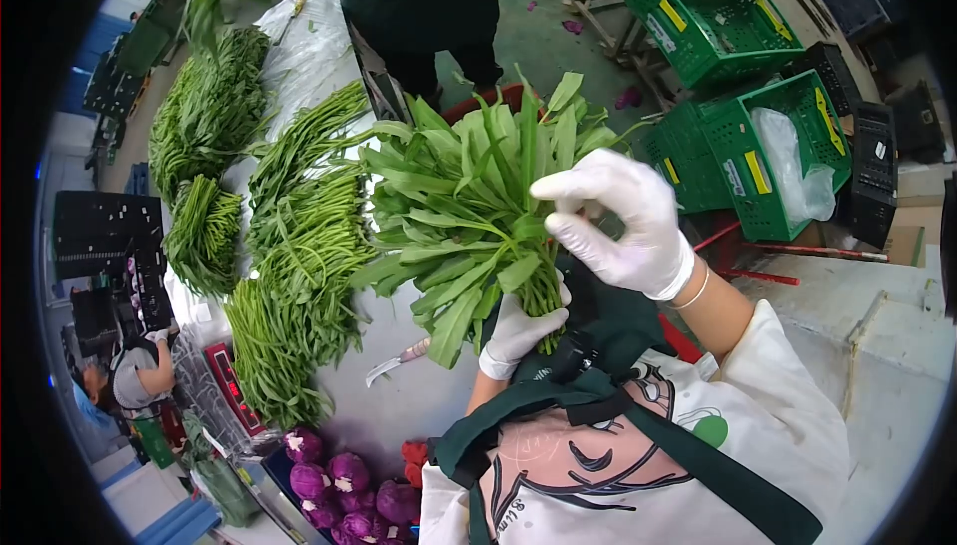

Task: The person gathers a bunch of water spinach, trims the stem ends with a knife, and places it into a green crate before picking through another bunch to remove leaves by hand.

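Note:
My left hand (521, 334), in a white glove, is wrapped round the stems of a bunch of leafy greens (478, 196) held upright before my chest. At the right side of its leaves is my gloved right hand (623, 226), thumb and forefinger curved with a gap between them; whether they touch a leaf is unclear. More long-stemmed greens (299, 246) lie in a pile on the metal table (369, 405). A knife (399, 360) with a curved blade rests on the table just left of my left hand.
Purple cabbages (349, 475) sit at the table's near end, beside a scale with a red display (232, 385). Across the table a co-worker in a dark apron (419, 6) handles greens. Green crates (778, 156) stand at the right. Another person (140, 375) is at far left.

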A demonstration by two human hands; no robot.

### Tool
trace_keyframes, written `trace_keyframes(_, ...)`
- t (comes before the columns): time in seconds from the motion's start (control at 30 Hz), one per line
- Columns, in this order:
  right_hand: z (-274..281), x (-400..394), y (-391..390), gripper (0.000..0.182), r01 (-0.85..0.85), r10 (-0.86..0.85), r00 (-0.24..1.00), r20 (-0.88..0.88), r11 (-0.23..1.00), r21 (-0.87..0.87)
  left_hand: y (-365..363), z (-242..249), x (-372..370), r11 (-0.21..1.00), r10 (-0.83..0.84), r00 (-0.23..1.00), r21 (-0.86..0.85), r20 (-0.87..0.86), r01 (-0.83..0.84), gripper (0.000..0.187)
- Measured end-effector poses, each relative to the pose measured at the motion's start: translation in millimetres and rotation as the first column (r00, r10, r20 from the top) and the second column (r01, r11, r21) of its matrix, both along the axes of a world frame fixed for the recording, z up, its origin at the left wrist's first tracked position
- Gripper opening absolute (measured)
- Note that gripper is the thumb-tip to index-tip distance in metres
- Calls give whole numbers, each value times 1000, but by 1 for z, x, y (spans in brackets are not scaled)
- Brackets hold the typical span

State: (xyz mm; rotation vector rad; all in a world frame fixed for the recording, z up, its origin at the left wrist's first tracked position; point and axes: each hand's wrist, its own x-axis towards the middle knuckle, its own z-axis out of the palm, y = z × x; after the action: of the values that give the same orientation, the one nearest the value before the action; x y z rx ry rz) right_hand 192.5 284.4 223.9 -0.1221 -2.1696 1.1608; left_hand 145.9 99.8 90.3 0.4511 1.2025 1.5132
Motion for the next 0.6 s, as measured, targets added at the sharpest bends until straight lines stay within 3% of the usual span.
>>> trace_keyframes(0.03,11,-5,10,14,-8,35,986,-166,987,159,0,5,3,998,4,1000,-58,18,-3,46)
trace_keyframes(0.07,22,-8,12,11,-22,48,988,-146,985,172,-1,5,3,998,-5,1000,-67,5,6,46)
trace_keyframes(0.17,32,-15,17,8,-238,191,957,218,947,215,-1,4,2,996,-38,999,-76,-21,36,50)
trace_keyframes(0.27,21,-18,15,9,-264,190,955,227,895,360,-1,0,3,993,-74,989,-102,-125,62,50)
trace_keyframes(0.37,13,-19,17,9,-255,153,953,262,871,420,-2,-5,6,990,-17,997,-142,-75,6,50)
trace_keyframes(0.5,28,-15,18,13,-302,181,823,538,942,145,0,0,3,997,-19,996,-73,-85,13,48)
trace_keyframes(0.6,19,-7,20,11,-211,280,845,456,958,-196,1,3,2,998,45,999,-38,-2,-45,47)
